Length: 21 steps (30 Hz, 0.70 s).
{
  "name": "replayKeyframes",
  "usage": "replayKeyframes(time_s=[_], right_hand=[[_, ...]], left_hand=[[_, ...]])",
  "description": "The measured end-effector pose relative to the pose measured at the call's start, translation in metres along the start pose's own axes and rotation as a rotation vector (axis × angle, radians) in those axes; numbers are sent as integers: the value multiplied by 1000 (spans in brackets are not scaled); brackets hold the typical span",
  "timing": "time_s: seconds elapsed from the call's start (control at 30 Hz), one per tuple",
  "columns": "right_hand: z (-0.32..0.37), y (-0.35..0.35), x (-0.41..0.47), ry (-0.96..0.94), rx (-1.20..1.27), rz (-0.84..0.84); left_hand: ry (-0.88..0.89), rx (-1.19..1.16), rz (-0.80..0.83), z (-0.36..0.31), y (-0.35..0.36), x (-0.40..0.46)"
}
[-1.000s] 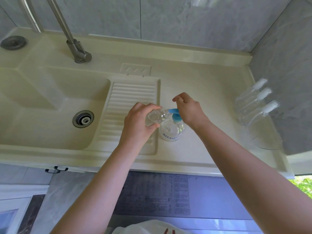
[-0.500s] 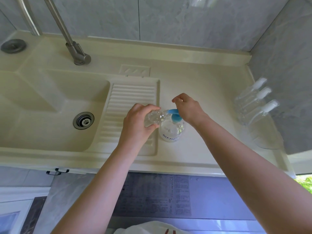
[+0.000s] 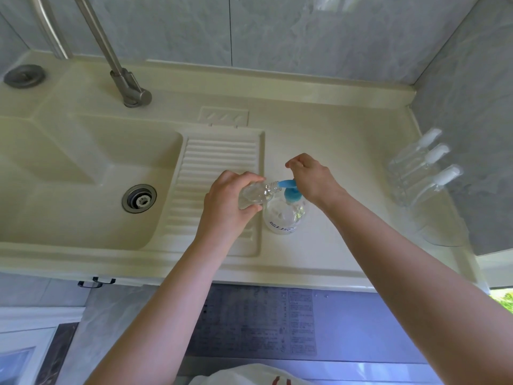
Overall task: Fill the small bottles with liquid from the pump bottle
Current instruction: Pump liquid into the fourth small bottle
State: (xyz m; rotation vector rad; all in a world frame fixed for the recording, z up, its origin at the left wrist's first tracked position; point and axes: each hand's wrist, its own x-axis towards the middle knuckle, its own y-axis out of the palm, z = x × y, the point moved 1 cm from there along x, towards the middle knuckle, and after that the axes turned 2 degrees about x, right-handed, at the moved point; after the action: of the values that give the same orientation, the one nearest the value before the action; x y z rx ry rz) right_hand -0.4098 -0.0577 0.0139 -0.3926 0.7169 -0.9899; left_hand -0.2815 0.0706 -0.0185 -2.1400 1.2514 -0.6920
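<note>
Small bottle (image 3: 256, 194): clear, uncapped, held tilted w/ neck at the blue spout (image 3: 286, 183) of the pump bottle — mouth touching or just short of the nozzle tip; could not tell which.
Pump bottle (image 3: 284, 213): stood upright on the counter (image 3: 333, 151), just beside the ribbed drainboard (image 3: 219, 162), right of the sink basin (image 3: 83, 173). Clear body, blue pump head, printed label facing the camera.
Left hand (image 3: 226, 201): fingers and thumb wrapped round the small bottle's body; firm grasp.
Right hand (image 3: 312, 177): heel of hand lay on the pump head, fingers loosely curled above it, holding nothing. Judged to be pressing the pump down.
Fill level: contents of the held bottle not readable — glare and clear plastic. Judged mid-fill, amt unknown.
Other small bottles (image 3: 422, 168): three w/ white caps on, lying side by side at the far right of the counter near the wall; well apart from the pump. Whether filled or empty could not be told.
Done: one bottle uncapped and brought to the spout.
Left: finish this fill, cap it, then deal w/ any of the three not yet filled. Cap of the held bottle not seen.
Risk: neck small vs. spout; a slip would put liquid on the counter.
</note>
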Motion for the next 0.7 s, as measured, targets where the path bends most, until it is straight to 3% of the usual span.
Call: replayKeyframes(time_s=[0.3,0.7], right_hand=[[-1,7,-1,-104,-28,-99],[-1,4,1,-45,-27,-45]], left_hand=[[-16,-21,7,0,1,0],[-20,-12,9,1,-1,-1]])
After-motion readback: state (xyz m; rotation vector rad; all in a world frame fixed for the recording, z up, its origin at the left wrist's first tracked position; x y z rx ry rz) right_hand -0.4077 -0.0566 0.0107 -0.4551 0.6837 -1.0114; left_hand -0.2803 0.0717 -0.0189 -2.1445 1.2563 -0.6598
